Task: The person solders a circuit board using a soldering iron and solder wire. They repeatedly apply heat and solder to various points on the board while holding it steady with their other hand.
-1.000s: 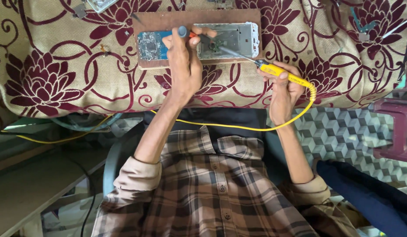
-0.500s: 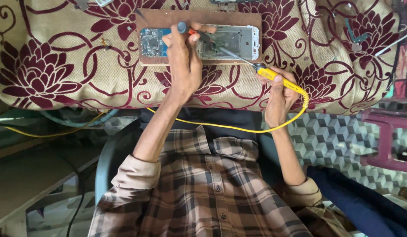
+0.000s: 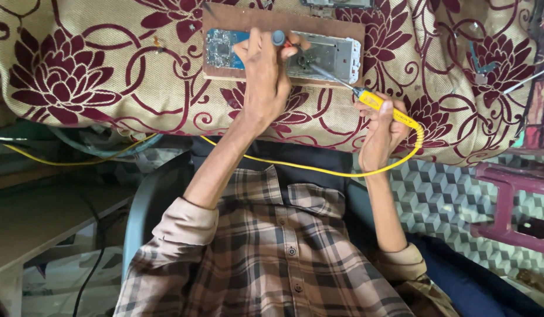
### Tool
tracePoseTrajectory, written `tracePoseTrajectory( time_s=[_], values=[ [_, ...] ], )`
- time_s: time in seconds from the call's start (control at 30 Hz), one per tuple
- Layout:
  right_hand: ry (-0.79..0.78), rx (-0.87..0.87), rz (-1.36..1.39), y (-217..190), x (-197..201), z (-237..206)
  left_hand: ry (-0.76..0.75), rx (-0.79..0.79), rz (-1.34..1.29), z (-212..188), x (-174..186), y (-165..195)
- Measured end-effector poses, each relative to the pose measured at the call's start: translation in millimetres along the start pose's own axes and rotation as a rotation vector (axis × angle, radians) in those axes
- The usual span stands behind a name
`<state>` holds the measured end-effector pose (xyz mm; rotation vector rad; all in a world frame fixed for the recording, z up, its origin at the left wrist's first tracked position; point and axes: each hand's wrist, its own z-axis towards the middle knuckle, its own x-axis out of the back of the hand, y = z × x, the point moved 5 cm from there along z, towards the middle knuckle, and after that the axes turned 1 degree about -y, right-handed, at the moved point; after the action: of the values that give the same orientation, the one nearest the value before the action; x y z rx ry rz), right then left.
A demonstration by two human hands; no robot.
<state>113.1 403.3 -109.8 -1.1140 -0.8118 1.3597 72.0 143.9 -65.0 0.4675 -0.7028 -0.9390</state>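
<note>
Soldering on an opened phone (image 3: 326, 57) is the work in hand, and doing it well looks to depend on a steady board and a light touch. The phone lies with its back off on a brown wooden board (image 3: 254, 23), which rests on a tabletop (image 3: 107, 88) covered by a beige cloth with dark red flowers. A blue circuit board (image 3: 222, 50) shows at the left end of the phone, bare metal frame at the right. The left hand (image 3: 263, 76) lies over the middle of the phone, its fingers closed round a small tool with a dark round knob and a red stem (image 3: 280, 40), pressing down near the work spot. The right hand (image 3: 380, 126) is wrapped around the yellow handle of a soldering iron (image 3: 384, 108), whose thin metal shaft runs up and left to a tip (image 3: 310, 63) that seems to touch the phone just beside the left fingers. A yellow cord (image 3: 307, 167) loops from the handle across the lap. My judgement: keep the left palm planted so the phone cannot slide on the board, keep the tip well clear of the fingertips, and let the cord hang slack so it does not tug the iron sideways. Whether solder is present is too small to tell.
</note>
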Motion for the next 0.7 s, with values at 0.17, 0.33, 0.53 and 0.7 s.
tracePoseTrajectory(
  time_s=[0.17, 0.33, 0.53, 0.7],
  values=[
    [0.015, 0.047, -0.114, -8, -1, 2, -0.011, 0.007, 0.006, -1, 3, 2],
    [0.100, 0.005, -0.003, -4, 2, 1, -0.018, -0.005, -0.018, 0, 1, 7],
    [0.266, -0.088, 0.213, 17, 12, 4, 0.004, 0.003, -0.057, -1, 2, 5],
    [0.266, -0.139, 0.251, 20, 16, 11, 0.043, 0.020, -0.120, -2, 1, -1]
  ],
)
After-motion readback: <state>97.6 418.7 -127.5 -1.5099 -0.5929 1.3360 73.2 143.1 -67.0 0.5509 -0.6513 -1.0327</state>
